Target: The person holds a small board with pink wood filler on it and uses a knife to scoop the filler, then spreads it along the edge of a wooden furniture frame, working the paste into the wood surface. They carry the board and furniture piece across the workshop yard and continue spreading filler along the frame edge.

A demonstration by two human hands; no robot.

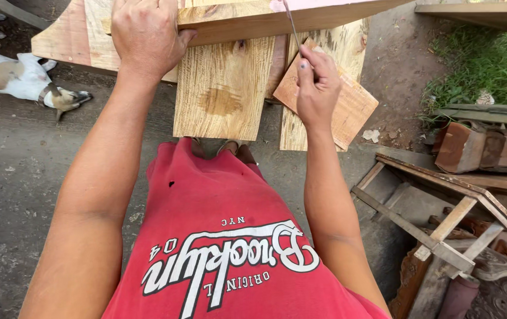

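Head view: outdoors over bare dirt ground (17, 177), the left hand (146, 36) has its grip clamped on a wooden plank (247, 20) lying across stacked boards (221, 88). The right hand (317, 85) pinches a thin metal rod (292, 23) against the plank. A dog (14, 77) lies at left; grass (478, 65) and scrap timber (442, 230) sit at right.

Pale wood board (277, 18) lies flat atop stacked planks w/ thin metal rod (292, 25) upright against its front edge.
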